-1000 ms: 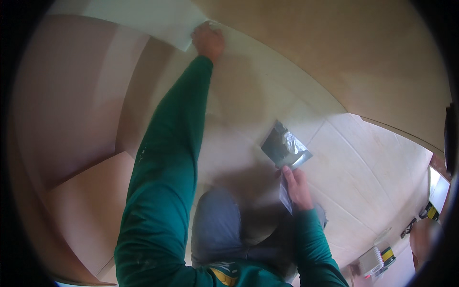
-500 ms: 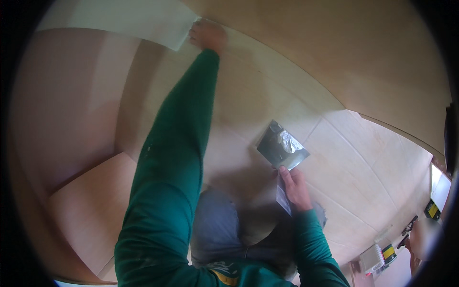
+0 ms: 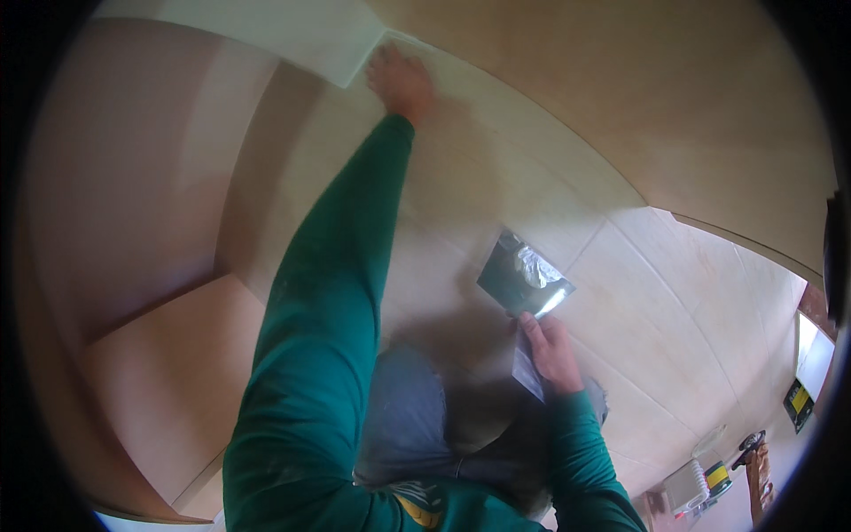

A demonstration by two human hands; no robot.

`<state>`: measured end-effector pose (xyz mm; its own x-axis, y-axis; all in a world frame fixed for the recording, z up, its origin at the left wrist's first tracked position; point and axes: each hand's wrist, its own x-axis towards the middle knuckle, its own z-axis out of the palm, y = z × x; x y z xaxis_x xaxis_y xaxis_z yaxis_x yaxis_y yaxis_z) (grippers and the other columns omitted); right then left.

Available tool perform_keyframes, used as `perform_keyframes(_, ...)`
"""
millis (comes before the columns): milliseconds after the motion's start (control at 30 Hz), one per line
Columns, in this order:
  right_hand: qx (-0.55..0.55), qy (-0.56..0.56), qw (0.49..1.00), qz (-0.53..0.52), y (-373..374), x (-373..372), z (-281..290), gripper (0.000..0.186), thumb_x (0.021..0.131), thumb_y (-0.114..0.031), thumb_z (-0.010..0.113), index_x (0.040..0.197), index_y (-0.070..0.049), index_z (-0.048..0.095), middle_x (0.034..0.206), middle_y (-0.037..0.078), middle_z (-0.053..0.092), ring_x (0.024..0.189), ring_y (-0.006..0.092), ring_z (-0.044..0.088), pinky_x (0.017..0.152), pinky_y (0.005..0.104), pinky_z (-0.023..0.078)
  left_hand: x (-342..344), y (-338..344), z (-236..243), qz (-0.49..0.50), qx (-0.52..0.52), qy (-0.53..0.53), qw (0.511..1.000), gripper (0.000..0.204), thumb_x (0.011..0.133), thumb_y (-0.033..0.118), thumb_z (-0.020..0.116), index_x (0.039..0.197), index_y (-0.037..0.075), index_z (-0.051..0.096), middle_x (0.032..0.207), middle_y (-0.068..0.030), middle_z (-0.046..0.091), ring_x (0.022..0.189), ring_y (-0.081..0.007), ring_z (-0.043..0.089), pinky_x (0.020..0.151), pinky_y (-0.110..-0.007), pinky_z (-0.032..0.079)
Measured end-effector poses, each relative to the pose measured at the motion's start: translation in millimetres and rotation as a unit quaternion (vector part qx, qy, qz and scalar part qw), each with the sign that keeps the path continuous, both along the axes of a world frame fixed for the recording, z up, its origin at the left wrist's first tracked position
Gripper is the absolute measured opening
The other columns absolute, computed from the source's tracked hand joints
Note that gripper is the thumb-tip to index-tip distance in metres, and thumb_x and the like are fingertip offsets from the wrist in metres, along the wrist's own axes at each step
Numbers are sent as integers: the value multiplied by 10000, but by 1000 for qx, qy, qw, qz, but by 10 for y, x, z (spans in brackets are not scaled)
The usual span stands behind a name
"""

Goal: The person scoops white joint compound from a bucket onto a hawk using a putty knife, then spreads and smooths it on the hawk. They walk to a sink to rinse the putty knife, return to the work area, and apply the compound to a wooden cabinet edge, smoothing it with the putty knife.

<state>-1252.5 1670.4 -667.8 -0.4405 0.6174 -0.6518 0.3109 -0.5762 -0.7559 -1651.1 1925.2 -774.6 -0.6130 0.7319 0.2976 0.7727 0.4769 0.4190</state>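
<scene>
My left arm stretches far forward, its hand [image 3: 401,82] low over the tiled floor [image 3: 461,191] at the inner corner, beside the end of a white panel [image 3: 306,40]. Its slightly blurred fingers are apart, and I see nothing in them. Whether they touch the tile, I cannot tell. In front of my right knee, my right hand [image 3: 553,353] is closed on the near edge of a shiny silver foil packet [image 3: 521,273], thumb on top. The foil is crumpled on one side. A pale, translucent flap [image 3: 526,365] hangs beside the palm; its join to the foil is hidden.
A wood-coloured panel [image 3: 620,97] borders the floor on the far right. Pinkish boards [image 3: 133,168] and a wooden box-like block [image 3: 173,381] stand at my left. At the lower right lie a white case [image 3: 684,486] and black-and-yellow packages [image 3: 798,404].
My left hand has drawn slightly back from the corner and its fingers have spread. The right hand keeps its hold on the foil packet. The view has shifted a little.
</scene>
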Motion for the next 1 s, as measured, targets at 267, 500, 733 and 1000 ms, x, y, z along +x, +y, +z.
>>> perform_keyframes(267,-21,-21,999,-11,-78,21,-27,444,1095,-353,541,1150,74,650,948,69,675,934,126,565,898,311,483,-245,259,24,15,-28,71,997,526,959,292,565,1434,70,521,1448,-227,448,1319,-458,384,1044,-620,323)
perform_keyframes(500,12,16,1000,-13,16,-31,44,450,1093,-352,547,1131,82,661,908,85,668,902,128,555,862,325,492,-5,326,-107,49,-35,119,991,524,965,316,555,1429,72,540,1467,-236,423,1323,-449,379,1064,-605,317)
perform_keyframes(733,-17,-61,998,23,-35,62,-47,417,1083,-350,558,1095,61,630,977,73,636,946,155,557,872,345,458,674,-5,-211,-123,14,69,990,605,982,212,515,1503,-66,379,1538,-317,370,1424,-486,336,1165,-621,257)
perform_keyframes(1000,40,-19,998,-35,-23,-51,27,514,1070,-402,583,899,82,593,723,41,497,748,128,461,685,357,467,-229,6,88,-148,-15,31,988,827,997,251,495,1594,-105,45,1554,-373,332,1456,-509,312,1221,-592,179)
